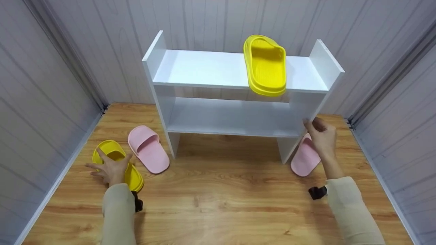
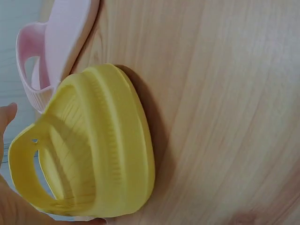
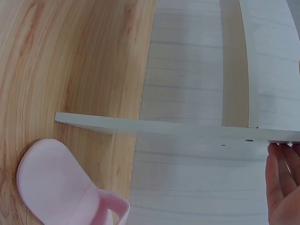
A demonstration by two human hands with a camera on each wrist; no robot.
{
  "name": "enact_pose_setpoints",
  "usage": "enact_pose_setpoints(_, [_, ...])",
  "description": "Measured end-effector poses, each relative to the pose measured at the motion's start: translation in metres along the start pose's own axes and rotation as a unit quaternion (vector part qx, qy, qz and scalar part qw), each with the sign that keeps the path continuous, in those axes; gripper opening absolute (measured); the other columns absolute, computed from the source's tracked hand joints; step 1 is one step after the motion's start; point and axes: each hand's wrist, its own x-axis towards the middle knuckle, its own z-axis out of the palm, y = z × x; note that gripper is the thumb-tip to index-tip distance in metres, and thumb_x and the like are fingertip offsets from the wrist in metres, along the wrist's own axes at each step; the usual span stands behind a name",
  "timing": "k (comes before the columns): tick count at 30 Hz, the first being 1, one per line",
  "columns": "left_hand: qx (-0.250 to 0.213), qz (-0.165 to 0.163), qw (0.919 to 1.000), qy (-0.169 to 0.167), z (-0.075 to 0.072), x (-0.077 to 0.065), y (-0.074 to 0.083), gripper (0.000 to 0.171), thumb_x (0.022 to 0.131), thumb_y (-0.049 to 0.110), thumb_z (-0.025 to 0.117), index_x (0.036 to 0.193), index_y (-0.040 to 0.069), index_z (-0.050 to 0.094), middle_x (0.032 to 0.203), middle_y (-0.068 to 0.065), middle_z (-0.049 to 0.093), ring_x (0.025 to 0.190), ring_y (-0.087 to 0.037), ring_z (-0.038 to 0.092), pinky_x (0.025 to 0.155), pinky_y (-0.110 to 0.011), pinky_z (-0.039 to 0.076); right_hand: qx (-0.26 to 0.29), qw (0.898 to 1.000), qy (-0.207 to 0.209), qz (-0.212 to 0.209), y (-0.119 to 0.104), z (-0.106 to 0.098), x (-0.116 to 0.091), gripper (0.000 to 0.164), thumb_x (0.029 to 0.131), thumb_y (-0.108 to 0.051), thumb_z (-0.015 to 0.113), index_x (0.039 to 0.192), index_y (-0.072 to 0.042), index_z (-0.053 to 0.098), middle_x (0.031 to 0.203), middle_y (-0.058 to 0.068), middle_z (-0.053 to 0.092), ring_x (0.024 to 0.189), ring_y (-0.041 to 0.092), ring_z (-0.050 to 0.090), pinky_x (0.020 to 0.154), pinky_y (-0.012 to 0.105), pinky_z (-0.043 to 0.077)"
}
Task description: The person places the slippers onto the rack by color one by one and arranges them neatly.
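Note:
At the left, my left hand (image 1: 114, 168) spreads its fingers over a yellow slipper (image 1: 134, 178) on the floor. In the left wrist view the thumb stands off from the strap of this yellow slipper (image 2: 117, 150), while the rest of the hand is at its lower side. My right hand (image 1: 322, 137) touches the right side panel of a white shelf (image 1: 228, 117). The right wrist view has its fingertips against the outer face of that panel (image 3: 183, 127). Below this hand, a pink slipper (image 1: 305, 160) lies on the floor, partly hidden.
Another yellow slipper (image 1: 269, 68) sits on the top board, its heel overhanging the front edge. A second pink slipper (image 1: 151, 151) lies between the left yellow slipper and the shelf. Pale panelled walls (image 1: 51, 85) enclose the wood-look floor (image 1: 218, 204) at left, back and right.

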Motion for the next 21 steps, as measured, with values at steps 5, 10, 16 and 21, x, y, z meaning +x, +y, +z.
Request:
enact_pose_setpoints(5, [0.030, -0.003, 0.9995, -0.009, 0.0047, -0.0007, -0.0021, 0.106, 0.075, 0.055, 0.056, 0.132, 0.028, -0.029, 0.129, -0.029, -0.035, 0.117, -0.051, -0.021, 0.085, -0.071, 0.008, 0.000, 1.000, -0.005, 0.002, 0.0003, -0.0013, 0.0003, 0.032, 0.083, -0.018, 0.061, 0.104, 0.006, 0.061, 0.096, 0.019, 0.062, 0.079, 0.005, 0.059, 0.066, 0.016, 0.046])
enact_pose_setpoints(10, [0.032, 0.001, 0.9995, -0.001, 0.0070, -0.0017, -0.0017, 0.104, 0.077, 0.050, 0.058, 0.134, 0.026, -0.026, 0.130, -0.031, -0.032, 0.117, -0.053, -0.018, 0.086, -0.070, 0.009, 0.001, 1.000, -0.003, -0.011, 0.0009, -0.0015, 0.0010, 0.029, 0.082, -0.015, 0.062, 0.101, 0.007, 0.063, 0.090, 0.015, 0.064, 0.075, 0.004, 0.059, 0.065, 0.016, 0.046])
enact_pose_setpoints(16, [0.026, 0.004, 0.9996, 0.008, 0.0087, -0.0028, -0.0041, 0.109, 0.075, 0.046, 0.062, 0.135, 0.022, -0.025, 0.130, -0.030, -0.033, 0.117, -0.054, -0.016, 0.090, -0.067, 0.005, -0.008, 1.000, -0.002, -0.015, -0.0012, -0.0001, -0.0001, 0.028, 0.082, -0.014, 0.061, 0.100, 0.008, 0.063, 0.090, 0.016, 0.064, 0.074, 0.003, 0.058, 0.064, 0.015, 0.045])
enact_pose_setpoints(21, [0.014, 0.007, 0.9998, 0.012, 0.0106, 0.0017, -0.0055, 0.104, 0.077, 0.038, 0.063, 0.138, 0.018, -0.020, 0.132, -0.030, -0.030, 0.119, -0.055, -0.009, 0.093, -0.063, 0.004, -0.013, 1.000, 0.000, -0.019, -0.0023, 0.0004, -0.0006, 0.028, 0.082, -0.014, 0.061, 0.101, 0.007, 0.063, 0.091, 0.019, 0.063, 0.074, 0.003, 0.058, 0.064, 0.015, 0.044])
